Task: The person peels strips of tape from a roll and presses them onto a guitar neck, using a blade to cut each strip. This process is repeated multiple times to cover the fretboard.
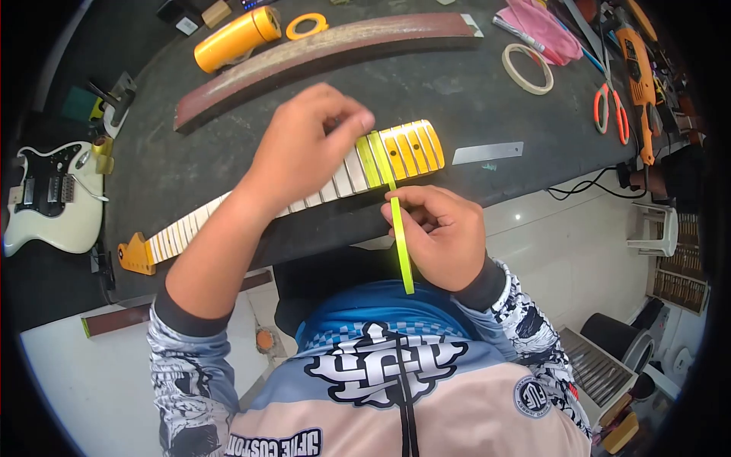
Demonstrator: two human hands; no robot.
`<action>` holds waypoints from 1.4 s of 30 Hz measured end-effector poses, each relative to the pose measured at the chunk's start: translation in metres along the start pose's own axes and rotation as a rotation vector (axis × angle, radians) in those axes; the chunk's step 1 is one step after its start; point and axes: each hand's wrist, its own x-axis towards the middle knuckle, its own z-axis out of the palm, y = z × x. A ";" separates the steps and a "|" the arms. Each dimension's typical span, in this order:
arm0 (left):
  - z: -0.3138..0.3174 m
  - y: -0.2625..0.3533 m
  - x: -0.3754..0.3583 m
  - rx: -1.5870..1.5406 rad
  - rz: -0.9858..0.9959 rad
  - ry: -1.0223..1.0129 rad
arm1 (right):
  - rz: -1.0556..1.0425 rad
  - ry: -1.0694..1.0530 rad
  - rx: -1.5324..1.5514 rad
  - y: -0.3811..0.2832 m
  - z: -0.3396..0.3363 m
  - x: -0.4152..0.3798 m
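A guitar neck (pixel 335 185) lies across the dark bench, its headstock at the left. White tape covers much of the fretboard, and yellow-green tape covers a band near the wide right end, where bare yellow wood with black dots shows. My left hand (pixel 304 137) is above the neck, fingers curled with thumb and forefinger together at its far edge; what they hold, if anything, is hidden. Between the thumb and fingers of my right hand (pixel 442 232), at the near edge, is a yellow-green tape strip (pixel 401 251). It runs up onto the fretboard and hangs down below the hand.
Behind the neck lies a long sanding beam (pixel 327 57), with an orange cylinder (pixel 237 38) and tape roll (pixel 306 27) beyond. At right are a metal blade (pixel 488 152), masking tape roll (pixel 528 69), scissors (pixel 611 110) and an orange tool (pixel 638 84). A white guitar body (pixel 53 194) lies left.
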 end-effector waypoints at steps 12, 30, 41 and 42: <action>0.001 -0.002 -0.007 0.089 0.039 -0.159 | -0.007 0.011 0.035 0.003 0.000 -0.001; 0.004 0.000 -0.004 0.097 -0.092 -0.190 | 0.271 -0.147 0.364 0.000 -0.008 -0.008; 0.037 0.063 -0.113 -0.180 0.132 0.191 | 0.222 -0.015 0.199 0.008 -0.004 -0.024; 0.043 0.067 -0.119 -0.323 0.003 0.138 | 0.241 -0.012 0.211 0.007 -0.003 -0.025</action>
